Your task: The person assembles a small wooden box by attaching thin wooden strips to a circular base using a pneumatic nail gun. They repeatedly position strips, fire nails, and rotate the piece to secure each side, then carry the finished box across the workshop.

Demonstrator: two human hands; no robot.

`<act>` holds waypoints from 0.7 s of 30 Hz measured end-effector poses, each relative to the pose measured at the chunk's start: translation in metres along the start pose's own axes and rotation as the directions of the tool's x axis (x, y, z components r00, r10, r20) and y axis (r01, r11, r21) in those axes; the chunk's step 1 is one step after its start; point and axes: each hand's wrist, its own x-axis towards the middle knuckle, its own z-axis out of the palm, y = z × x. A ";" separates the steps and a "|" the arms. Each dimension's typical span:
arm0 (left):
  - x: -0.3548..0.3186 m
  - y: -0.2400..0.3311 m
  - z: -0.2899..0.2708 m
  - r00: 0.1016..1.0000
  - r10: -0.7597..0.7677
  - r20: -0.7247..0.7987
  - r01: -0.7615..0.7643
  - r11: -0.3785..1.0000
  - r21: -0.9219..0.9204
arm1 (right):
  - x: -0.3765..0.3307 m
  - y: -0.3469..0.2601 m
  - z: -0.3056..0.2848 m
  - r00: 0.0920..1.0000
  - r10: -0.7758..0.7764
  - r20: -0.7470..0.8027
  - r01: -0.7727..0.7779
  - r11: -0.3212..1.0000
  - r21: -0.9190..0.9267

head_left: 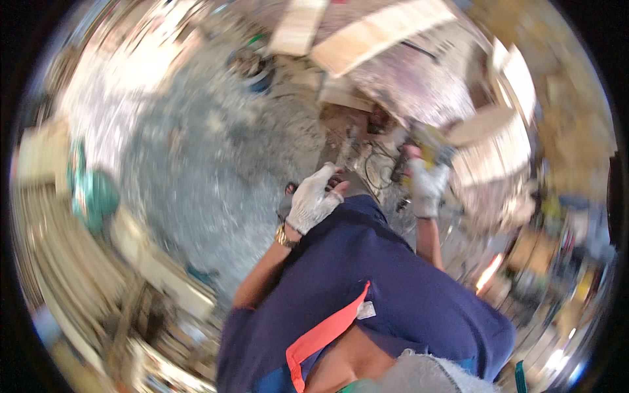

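My left hand (pixel 316 198), in a white knit glove with bare fingertips, hovers in front of my dark blue shirt. Its fingers bend loosely, thumb apart from the rest, and nothing shows between them. My right hand (pixel 428 186), gloved the same way, is wrapped round a yellow and dark power tool (pixel 429 147). Motion smears the tool, so its exact kind cannot be made out. Close by on the right stands a thick, pale wooden piece with a rounded top (pixel 488 147). A dark cord (pixel 375 171) loops between the tool and my left hand.
Ahead, a curved wooden board (pixel 380 36) and a straight plank (pixel 298 26) lie on a dusty work surface (pixel 419 82). A bucket (pixel 257 75) stands on the grey floor (pixel 196 157). Stacked timber (pixel 72 255) and a green bag (pixel 95 196) are at left; clutter (pixel 544 255) is at right.
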 end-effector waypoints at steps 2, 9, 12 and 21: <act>0.012 -0.013 0.000 0.994 -0.103 0.044 0.106 0.991 -0.083 | -0.019 -0.014 0.039 0.969 -0.248 0.017 0.247 0.968 0.029; 0.057 -0.069 -0.028 0.981 0.193 -0.033 -0.188 0.977 0.102 | -0.027 -0.061 0.117 0.802 -0.475 0.363 0.464 0.877 0.124; 0.100 -0.088 -0.057 0.967 0.197 -0.164 -0.186 0.979 0.080 | -0.011 -0.072 0.155 0.841 -0.385 0.380 0.373 0.922 0.108; 0.216 -0.071 -0.130 0.942 -0.326 -0.075 0.146 0.602 -0.785 | 0.079 -0.113 0.224 0.724 -0.641 0.255 0.583 0.766 0.270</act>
